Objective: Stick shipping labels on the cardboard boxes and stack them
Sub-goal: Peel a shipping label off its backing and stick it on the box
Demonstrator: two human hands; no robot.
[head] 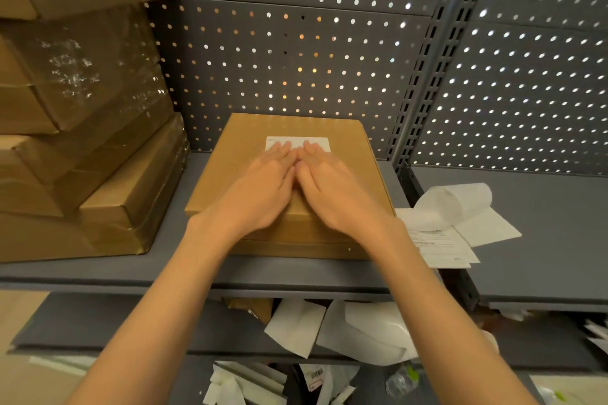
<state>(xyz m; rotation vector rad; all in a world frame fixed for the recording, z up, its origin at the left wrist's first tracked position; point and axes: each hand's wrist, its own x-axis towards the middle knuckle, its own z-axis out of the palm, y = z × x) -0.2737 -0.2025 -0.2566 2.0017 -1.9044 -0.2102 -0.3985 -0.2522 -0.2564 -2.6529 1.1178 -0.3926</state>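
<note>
A flat brown cardboard box (230, 154) lies on the grey metal shelf (184, 270) in front of me. On its lid, toward the far side, a white shipping label (320, 141) is stuck. Both hands lie flat on the lid, side by side, fingers straight. My left hand (260, 187) and my right hand (332, 191) press their fingertips on the label's near edge and cover its lower part.
A tall stack of plastic-wrapped cardboard boxes (82, 128) fills the shelf's left side. Label sheets and curled backing paper (454, 217) lie right of the box. A grey pegboard wall (296, 59) stands behind. Discarded backing papers (345, 329) litter the lower shelf.
</note>
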